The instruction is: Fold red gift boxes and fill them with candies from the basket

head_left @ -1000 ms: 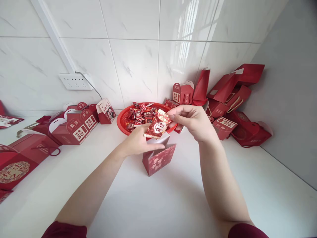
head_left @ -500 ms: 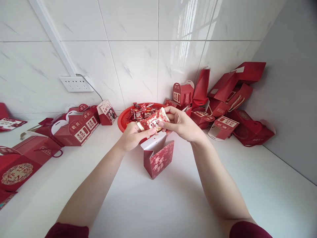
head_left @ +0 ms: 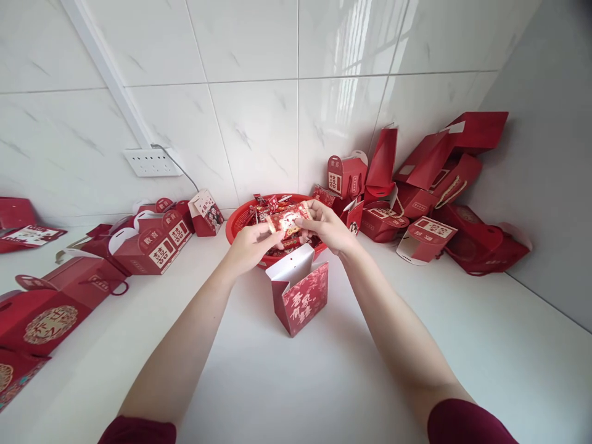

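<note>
Both hands on the red packet [head_left: 287, 218]. Left hand [head_left: 250, 246] pinches its left end, right hand [head_left: 326, 228] pinches the right end, fingers closed on it. The packet is in the air over the front rim of the red basket [head_left: 235, 221], which is full of wrapped sweets. The small red box [head_left: 300, 297] stands on the white surface [head_left: 300, 382] just in front of the basket, below my hands, top flap open, not touched. Folded red boxes [head_left: 152, 246] sit on the left by the wall. Red bags [head_left: 444, 172] are piled in the right corner. Wall socket [head_left: 152, 162] sits above the left boxes.
</note>
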Demonstrator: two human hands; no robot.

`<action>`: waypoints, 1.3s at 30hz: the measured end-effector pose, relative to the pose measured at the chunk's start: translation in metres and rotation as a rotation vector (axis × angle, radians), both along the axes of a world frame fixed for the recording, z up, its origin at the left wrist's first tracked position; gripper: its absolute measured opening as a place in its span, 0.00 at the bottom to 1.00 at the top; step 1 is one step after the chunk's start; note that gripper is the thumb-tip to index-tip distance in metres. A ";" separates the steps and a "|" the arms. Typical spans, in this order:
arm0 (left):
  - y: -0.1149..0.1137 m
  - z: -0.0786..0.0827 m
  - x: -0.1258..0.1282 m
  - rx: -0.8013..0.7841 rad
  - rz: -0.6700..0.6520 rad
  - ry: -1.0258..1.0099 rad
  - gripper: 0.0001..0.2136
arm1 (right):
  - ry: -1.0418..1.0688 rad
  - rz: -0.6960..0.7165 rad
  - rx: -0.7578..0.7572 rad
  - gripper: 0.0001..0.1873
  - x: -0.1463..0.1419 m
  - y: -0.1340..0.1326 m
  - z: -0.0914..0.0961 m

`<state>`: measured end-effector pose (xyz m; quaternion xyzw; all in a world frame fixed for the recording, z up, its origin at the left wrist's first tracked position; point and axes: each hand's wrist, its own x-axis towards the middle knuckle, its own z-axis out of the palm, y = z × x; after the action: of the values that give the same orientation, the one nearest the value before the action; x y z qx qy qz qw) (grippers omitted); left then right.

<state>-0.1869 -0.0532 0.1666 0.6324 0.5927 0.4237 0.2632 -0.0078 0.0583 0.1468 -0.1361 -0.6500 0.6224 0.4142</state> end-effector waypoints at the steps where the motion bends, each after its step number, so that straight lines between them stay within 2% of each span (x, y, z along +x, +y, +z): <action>1: 0.001 0.001 -0.007 0.016 0.057 0.044 0.16 | 0.002 -0.073 0.005 0.21 -0.002 0.009 -0.004; 5: 0.004 0.007 -0.040 0.090 0.202 0.124 0.16 | -0.006 -0.380 0.049 0.20 -0.001 0.040 -0.019; 8: 0.007 0.005 -0.063 0.100 0.281 0.177 0.15 | 0.030 -0.511 -0.004 0.21 0.002 0.053 -0.026; 11: 0.011 -0.001 -0.075 0.053 0.330 0.278 0.14 | 0.111 -0.505 -0.110 0.21 0.002 0.060 -0.032; 14: 0.016 -0.006 -0.082 -0.061 0.427 0.498 0.12 | 0.174 -0.470 -0.198 0.17 -0.002 0.065 -0.039; 18: 0.033 -0.012 -0.087 -0.163 0.570 0.692 0.12 | 0.158 -0.481 -0.182 0.16 -0.006 0.071 -0.048; 23: 0.069 -0.024 -0.081 -0.217 0.471 0.767 0.11 | 0.089 -0.553 -0.061 0.14 -0.008 0.068 -0.055; 28: 0.094 -0.034 -0.075 -0.331 0.384 0.783 0.17 | -0.015 -0.619 0.029 0.14 -0.009 0.065 -0.055; 33: 0.097 -0.035 -0.078 -0.358 0.379 0.757 0.19 | -0.136 -0.602 0.088 0.18 -0.009 0.066 -0.054; 37: 0.089 -0.034 -0.077 -0.278 0.365 0.715 0.16 | -0.324 -0.760 0.287 0.33 -0.006 0.057 -0.045; 39: 0.078 -0.029 -0.071 -0.205 0.341 0.674 0.14 | -0.390 -0.777 0.361 0.29 -0.005 0.049 -0.037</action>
<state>-0.2584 0.0247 0.1371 0.5989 0.7818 0.1684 0.0412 -0.0123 0.1072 0.1095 -0.4094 -0.7145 0.2611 0.5037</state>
